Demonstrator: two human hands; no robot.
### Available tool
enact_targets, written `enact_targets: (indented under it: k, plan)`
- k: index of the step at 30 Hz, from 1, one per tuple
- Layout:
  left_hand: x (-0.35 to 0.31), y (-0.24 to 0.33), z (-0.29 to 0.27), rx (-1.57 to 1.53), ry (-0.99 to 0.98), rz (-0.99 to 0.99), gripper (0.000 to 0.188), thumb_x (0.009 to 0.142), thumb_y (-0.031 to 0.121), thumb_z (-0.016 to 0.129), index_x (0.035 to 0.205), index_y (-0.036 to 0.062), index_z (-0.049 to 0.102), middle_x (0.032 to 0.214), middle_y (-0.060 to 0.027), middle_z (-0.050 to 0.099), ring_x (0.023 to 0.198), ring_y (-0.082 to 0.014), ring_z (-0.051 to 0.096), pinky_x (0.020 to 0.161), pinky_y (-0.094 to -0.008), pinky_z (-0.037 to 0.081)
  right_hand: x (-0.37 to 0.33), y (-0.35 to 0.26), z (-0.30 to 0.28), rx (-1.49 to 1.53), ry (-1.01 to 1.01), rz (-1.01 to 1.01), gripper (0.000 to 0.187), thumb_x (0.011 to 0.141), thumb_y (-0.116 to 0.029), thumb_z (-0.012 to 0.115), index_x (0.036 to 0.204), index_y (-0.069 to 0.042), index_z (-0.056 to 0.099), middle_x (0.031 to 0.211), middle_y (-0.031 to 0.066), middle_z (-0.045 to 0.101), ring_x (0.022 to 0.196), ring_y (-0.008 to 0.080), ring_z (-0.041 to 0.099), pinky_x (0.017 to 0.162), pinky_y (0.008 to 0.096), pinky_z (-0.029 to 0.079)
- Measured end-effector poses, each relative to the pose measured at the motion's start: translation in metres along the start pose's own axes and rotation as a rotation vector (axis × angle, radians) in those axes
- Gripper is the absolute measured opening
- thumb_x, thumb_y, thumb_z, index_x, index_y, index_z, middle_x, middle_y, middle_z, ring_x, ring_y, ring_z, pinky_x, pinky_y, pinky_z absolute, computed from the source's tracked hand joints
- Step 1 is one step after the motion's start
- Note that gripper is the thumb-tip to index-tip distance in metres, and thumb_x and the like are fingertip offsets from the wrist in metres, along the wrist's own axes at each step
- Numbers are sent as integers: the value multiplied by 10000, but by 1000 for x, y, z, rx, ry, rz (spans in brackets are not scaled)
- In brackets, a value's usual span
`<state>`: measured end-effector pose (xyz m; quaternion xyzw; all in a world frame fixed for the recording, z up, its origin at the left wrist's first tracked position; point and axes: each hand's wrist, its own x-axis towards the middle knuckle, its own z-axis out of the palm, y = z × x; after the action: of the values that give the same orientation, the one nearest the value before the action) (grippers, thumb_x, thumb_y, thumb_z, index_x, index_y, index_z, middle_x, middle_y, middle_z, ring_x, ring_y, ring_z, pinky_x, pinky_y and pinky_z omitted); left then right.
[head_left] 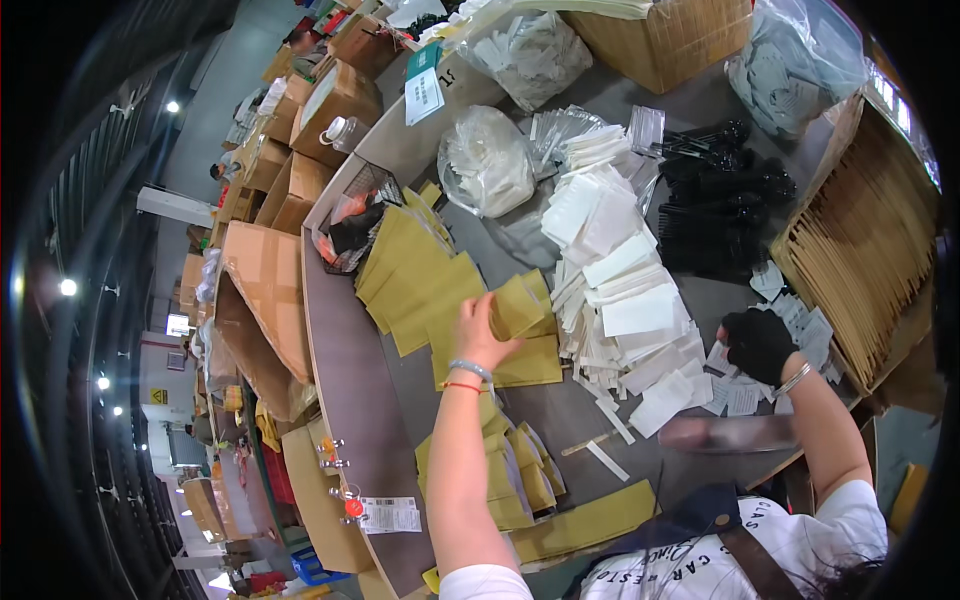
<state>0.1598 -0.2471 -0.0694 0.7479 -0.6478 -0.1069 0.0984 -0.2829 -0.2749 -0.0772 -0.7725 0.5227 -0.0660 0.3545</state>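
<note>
My left hand (483, 335), bare with bands at the wrist, has its fingers closed on a yellow padded envelope (517, 308) above other mailers. More yellow envelopes (415, 290) lie fanned out beyond and left of it, and a nearer stack (505, 470) sits beside my left forearm. On the right, my right hand (758, 343) wears a black glove. Its fingers are curled over small printed paper slips (742, 398); whatever they grip is hidden. Between my hands runs a long heap of white folded papers (640, 300).
Behind the papers are black bundled items (715, 200) and clear bags (487, 160). A carton packed with brown cardboard sheets (860, 260) stands at the right. A wire basket (358, 220) sits by the left table edge. Near me is a blurred, elongated shape (728, 433).
</note>
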Motion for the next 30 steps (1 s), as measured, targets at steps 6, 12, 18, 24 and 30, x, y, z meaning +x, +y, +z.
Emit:
enact_targets:
  k: [6, 12, 18, 24, 30]
  plan:
    - [-64, 65, -55, 78, 213, 150, 888, 526, 158, 860, 1318, 90, 461, 1139, -133, 441, 1028, -286, 508, 885, -372, 461, -26, -23, -34, 317, 481, -156, 127, 726, -78, 733, 798, -16, 648, 744, 110, 660, 691, 214, 647, 652, 310, 498]
    - [-135, 122, -51, -43, 206, 203, 887, 516, 171, 874, 1308, 75, 486, 1144, -142, 458, 999, -298, 513, 878, -390, 452, -45, -120, -8, 877, 440, -331, 111, 762, -21, 733, 774, 7, 626, 664, 15, 607, 625, 57, 556, 562, 222, 451]
    - [-158, 156, -57, -48, 287, 198, 909, 501, 178, 887, 1307, 48, 487, 1119, -149, 478, 991, -317, 516, 861, -402, 444, -53, -139, 6, 920, 454, -390, 117, 791, -9, 709, 738, 5, 605, 652, 18, 581, 605, 60, 529, 536, 234, 437]
    - [-163, 162, -59, -23, 325, 215, 900, 501, 172, 884, 1304, 53, 495, 1103, -146, 481, 980, -319, 514, 850, -408, 438, -55, -139, 10, 806, 444, -406, 137, 772, -113, 737, 758, -17, 640, 624, 78, 622, 573, 121, 608, 556, 264, 474]
    - [-166, 169, -63, 7, 342, 233, 882, 483, 145, 863, 1290, 73, 515, 1101, -135, 482, 998, -316, 499, 878, -418, 420, -59, -146, 10, 740, 254, -376, 165, 770, -151, 729, 775, -27, 621, 608, 71, 604, 547, 121, 578, 541, 272, 463]
